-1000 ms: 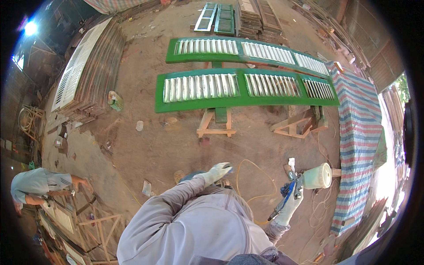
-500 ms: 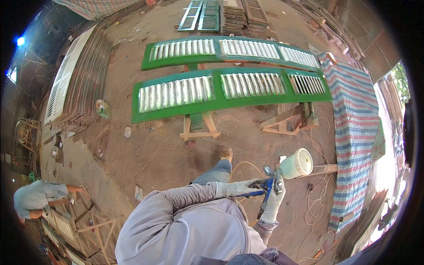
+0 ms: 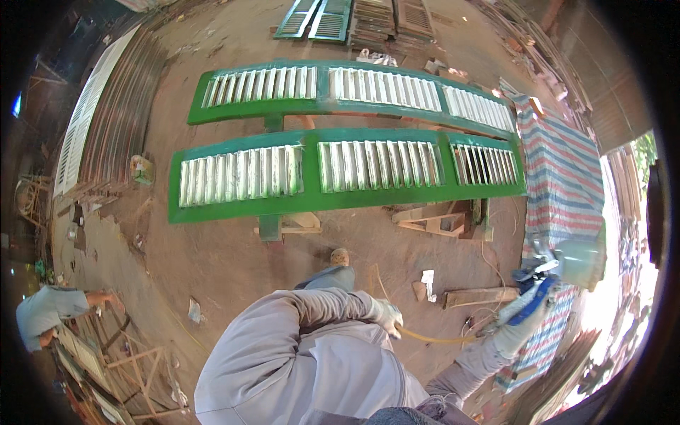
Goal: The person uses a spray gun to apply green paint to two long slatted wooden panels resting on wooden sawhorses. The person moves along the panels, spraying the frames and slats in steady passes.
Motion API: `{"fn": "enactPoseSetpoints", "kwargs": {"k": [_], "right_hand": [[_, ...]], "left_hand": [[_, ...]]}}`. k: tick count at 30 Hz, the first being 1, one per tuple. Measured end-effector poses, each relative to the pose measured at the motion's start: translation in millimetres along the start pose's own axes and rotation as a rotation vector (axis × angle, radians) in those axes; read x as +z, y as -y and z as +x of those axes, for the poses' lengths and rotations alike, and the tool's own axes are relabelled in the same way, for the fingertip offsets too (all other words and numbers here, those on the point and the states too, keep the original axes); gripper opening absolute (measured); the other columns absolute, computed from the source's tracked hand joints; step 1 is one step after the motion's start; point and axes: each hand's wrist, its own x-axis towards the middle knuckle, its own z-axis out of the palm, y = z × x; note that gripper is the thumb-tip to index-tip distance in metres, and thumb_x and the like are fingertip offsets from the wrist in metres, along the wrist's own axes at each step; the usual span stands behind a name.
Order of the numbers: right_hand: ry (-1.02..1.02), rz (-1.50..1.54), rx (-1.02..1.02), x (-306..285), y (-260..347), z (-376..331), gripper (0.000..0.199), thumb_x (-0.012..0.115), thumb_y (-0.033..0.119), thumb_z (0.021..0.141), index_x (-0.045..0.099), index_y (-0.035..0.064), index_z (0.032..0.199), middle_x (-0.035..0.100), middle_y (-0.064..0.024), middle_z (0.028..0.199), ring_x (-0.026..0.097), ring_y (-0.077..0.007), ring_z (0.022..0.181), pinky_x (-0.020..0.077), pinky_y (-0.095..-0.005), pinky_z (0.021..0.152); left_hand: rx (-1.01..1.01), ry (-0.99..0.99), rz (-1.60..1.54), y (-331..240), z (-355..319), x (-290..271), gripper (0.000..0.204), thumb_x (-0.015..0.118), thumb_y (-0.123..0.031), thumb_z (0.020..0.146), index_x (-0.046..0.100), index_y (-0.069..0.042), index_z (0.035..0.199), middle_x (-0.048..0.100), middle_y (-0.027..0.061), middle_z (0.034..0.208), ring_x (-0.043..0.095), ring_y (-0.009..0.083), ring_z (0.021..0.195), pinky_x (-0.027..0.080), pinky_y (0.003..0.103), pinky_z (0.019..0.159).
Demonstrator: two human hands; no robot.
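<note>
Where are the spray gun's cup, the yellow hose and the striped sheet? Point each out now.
Spray gun's cup (image 3: 581, 262): head view, middle of its side wall.
Yellow hose (image 3: 438, 341): head view, on its low, curving stretch.
Striped sheet (image 3: 563, 159): head view, on its upper part.

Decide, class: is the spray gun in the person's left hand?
No: the spray gun is in the right hand, while the left hand holds the yellow hose.

Blue-handled spray gun (image 3: 533, 304) tilts; yellow hose (image 3: 433, 339) curves.

Two foreground green shutters (image 3: 347, 203), three louvred sections (image 3: 380, 166) in each, one spray gun (image 3: 533, 303), one co-worker (image 3: 51, 312)
</note>
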Motion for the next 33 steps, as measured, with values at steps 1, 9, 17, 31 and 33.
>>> {"fn": "enactPoseSetpoints", "kwargs": {"k": [1,9,17,31,33], "right_hand": [[0.022,-0.012,-0.007,-3.5,-0.1,20.2,0.048,0.052,0.031,0.104,0.054,-0.0006,0.14,0.063,-0.0147,0.111,0.064,-0.0217,0.093,0.0521,-0.0338,0.08],[0.303,0.178,-0.04,17.5,22.0,138.6,0.042,0.056,0.029,0.105,0.06,-0.0018,0.133,0.068,-0.0104,0.108,0.066,-0.0198,0.095,0.0529,-0.0341,0.088],[0.485,0.233,0.016,127.4,-43.4,242.3,0.036,0.062,0.022,0.102,0.062,0.0013,0.132,0.066,-0.0022,0.095,0.059,-0.009,0.077,0.0503,-0.0255,0.069],[0.979,0.357,-0.049,339.8,-59.7,187.4,0.033,0.066,0.007,0.098,0.064,-0.0017,0.129,0.075,-0.0053,0.097,0.069,-0.0092,0.078,0.0568,-0.0232,0.07],[1.074,0.363,0.037,367.3,-41.3,161.3,0.032,0.067,0.008,0.097,0.065,-0.0012,0.128,0.075,-0.0058,0.093,0.069,-0.0088,0.071,0.0563,-0.0226,0.063]], "left_hand": [[-0.041,-0.068,0.0,16.7,1.0,-6.1,0.055,0.062,-0.058,0.088,0.071,-0.015,0.122,0.07,0.0128,0.122,0.062,0.0322,0.12,0.047,0.046,0.102],[-0.328,-0.539,-0.153,130.2,-52.1,-23.3,0.042,0.065,-0.048,0.088,0.076,-0.009,0.096,0.073,0.0196,0.095,0.069,0.0379,0.097,0.052,0.047,0.084],[-0.7,-1.267,-0.396,64.3,-43.0,-55.3,0.04,0.061,-0.043,0.095,0.076,-0.005,0.093,0.073,0.0194,0.097,0.069,0.0372,0.096,0.052,0.047,0.086],[-0.985,-1.056,-0.572,-23.3,-102.8,-78.5,0.045,0.061,-0.049,0.095,0.072,-0.006,0.087,0.068,0.0206,0.082,0.065,0.0431,0.082,0.05,0.049,0.071],[-0.97,-1.119,-0.581,-18.7,-122.2,-67.6,0.045,0.063,-0.048,0.094,0.071,-0.005,0.085,0.066,0.0204,0.077,0.063,0.0432,0.075,0.048,0.049,0.066]]}}
